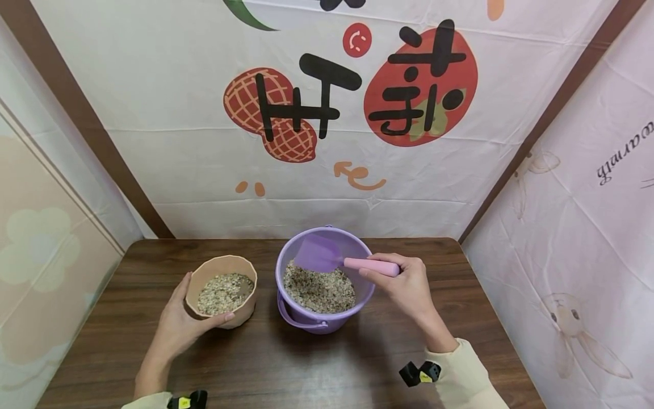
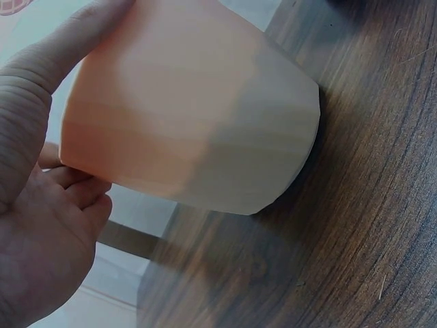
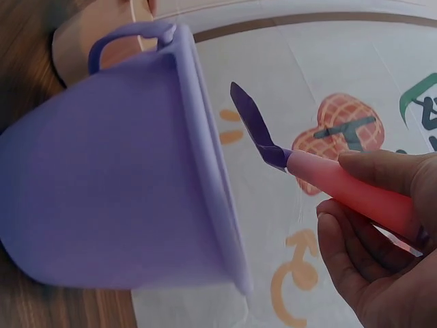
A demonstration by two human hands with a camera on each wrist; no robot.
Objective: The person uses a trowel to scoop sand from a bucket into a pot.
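Observation:
A purple toy shovel (image 1: 321, 254) with a pink handle (image 3: 348, 188) is held by its handle in my right hand (image 1: 409, 281). Its blade is over the opening of a purple bucket (image 1: 332, 325), and I see no material on it. Grey-brown grit (image 1: 322, 289) lies inside the bucket. On the left, my left hand (image 1: 179, 326) grips a peach faceted pot (image 1: 242, 319) by its side, thumb at the near rim and fingers round the left side. Similar pale grit (image 1: 225, 292) lies in the pot. The left wrist view shows the pot's outer wall (image 2: 198, 116) close up.
Pot and bucket stand on a dark wooden table (image 1: 245, 369). The bucket's handle (image 1: 301, 325) hangs down on its near side. A printed cloth (image 1: 194, 170) rises behind the table's back edge, with more cloth at both sides.

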